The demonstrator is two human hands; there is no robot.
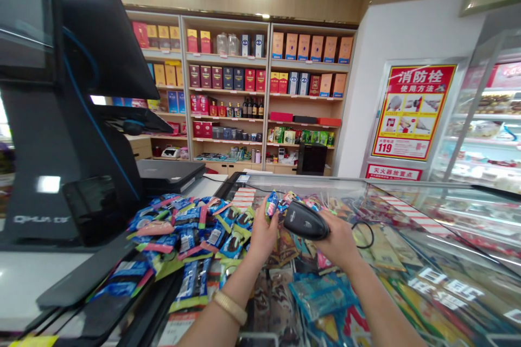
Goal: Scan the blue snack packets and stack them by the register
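— Wooden shop shelves [228, 87] packed with red and gold boxes stand at twelve o'clock. What's in your hands?

— My left grip [262, 236] is closed, pinching a small blue foil snack packet [272, 205] upright. My right grip [337, 241] is wrapped around a black plastic handheld barcode scanner [306, 220].

— Are they touching?

— No, the packet stands just beside the scanner's nose, above a glass display case [411, 200].

— And around you?

— A heap of blue-and-yellow foil packets [187, 233] lies at nine o'clock on the white desk [28, 276], near a black checkout terminal [61, 92].
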